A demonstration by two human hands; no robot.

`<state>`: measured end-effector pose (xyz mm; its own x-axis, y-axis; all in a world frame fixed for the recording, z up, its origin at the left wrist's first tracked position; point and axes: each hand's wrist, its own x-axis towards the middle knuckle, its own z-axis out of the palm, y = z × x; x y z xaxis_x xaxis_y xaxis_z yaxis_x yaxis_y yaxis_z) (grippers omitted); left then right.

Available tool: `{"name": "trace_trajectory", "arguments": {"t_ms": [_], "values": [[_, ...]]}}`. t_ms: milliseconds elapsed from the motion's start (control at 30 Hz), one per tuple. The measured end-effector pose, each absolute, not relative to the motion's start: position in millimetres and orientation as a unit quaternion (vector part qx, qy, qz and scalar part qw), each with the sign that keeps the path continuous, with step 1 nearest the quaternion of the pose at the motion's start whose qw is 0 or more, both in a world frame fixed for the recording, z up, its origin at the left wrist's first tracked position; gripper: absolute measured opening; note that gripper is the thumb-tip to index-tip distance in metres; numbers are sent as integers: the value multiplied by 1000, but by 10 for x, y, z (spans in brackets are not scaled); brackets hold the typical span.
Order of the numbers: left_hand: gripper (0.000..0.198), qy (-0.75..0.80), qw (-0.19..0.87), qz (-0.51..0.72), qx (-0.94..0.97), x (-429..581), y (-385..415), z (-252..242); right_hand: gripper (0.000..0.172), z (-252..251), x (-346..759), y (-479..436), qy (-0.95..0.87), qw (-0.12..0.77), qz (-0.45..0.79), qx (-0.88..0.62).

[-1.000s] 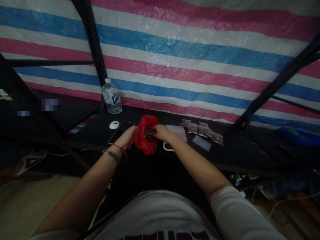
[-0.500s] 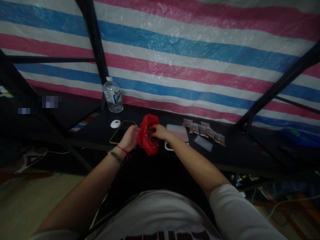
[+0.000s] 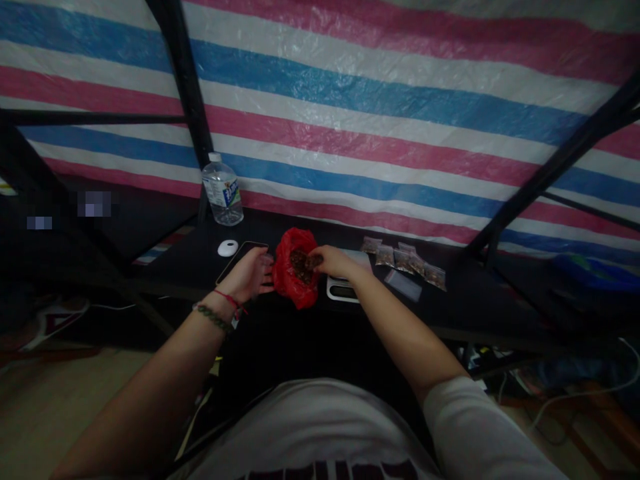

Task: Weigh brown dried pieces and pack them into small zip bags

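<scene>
A crumpled red plastic bag (image 3: pixel 283 277) stands open on the black tabletop, with small brown dried pieces (image 3: pixel 301 267) inside. My right hand (image 3: pixel 331 260) is at the bag's right rim, its fingers closed on a clump of these brown pieces. At the left of the red bag is my left hand (image 3: pixel 253 275), with what looks like a small clear plastic bag (image 3: pixel 267 259) between thumb and fingers; the dim light blurs it. Partly beneath my right forearm lies a white digital scale (image 3: pixel 343 292) with a pale platform. Behind my left hand a phone (image 3: pixel 235 260) lies flat.
Several small zip bags (image 3: pixel 401 259) filled with brown bits lie at the right, with a flat zip bag (image 3: pixel 404 285) in front. A clear bottle (image 3: pixel 223 193) and a white rounded object (image 3: pixel 228 248) stand at the left. Black metal posts (image 3: pixel 187 80) frame the striped sheet (image 3: pixel 360 133).
My right hand has come up from inside the red bag to its right rim, with brown pieces in its fingers. My left hand has shifted slightly left, away from the bag.
</scene>
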<state>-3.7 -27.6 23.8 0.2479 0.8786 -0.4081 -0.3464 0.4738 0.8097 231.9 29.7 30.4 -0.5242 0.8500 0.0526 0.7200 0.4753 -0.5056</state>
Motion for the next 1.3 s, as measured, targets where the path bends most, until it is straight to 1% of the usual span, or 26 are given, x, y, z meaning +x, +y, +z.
{"name": "trace_trajectory", "arguments": {"t_ms": [67,167,333,500,600,700,800,933,1033,1167,1300], "values": [[29,441,745,407,292,0,-308,249,24,327,2289,235,-869,105,179,-449],[28,421,757,420,270,120,-366,257,26,321,2220,167,-881,86,144,-442],[27,347,756,495,251,298,-420,230,31,264,2173,153,-886,89,191,-413],[28,320,738,542,242,355,-411,199,37,163,2182,189,-851,139,285,-418],[26,312,730,562,231,341,-394,192,36,117,2198,213,-827,173,324,-426],[27,311,722,579,217,306,-370,170,35,112,2223,234,-810,193,347,-432],[27,310,728,575,209,298,-355,132,38,123,2226,241,-795,211,356,-443],[25,305,734,563,226,348,-370,88,38,113,2165,234,-802,209,338,-446],[24,294,733,568,231,364,-380,82,36,91,2126,241,-794,218,366,-434],[26,301,732,573,212,318,-374,104,37,66,2152,270,-750,267,414,-440],[28,322,730,566,208,282,-371,130,38,46,2222,297,-729,314,431,-430]]}}
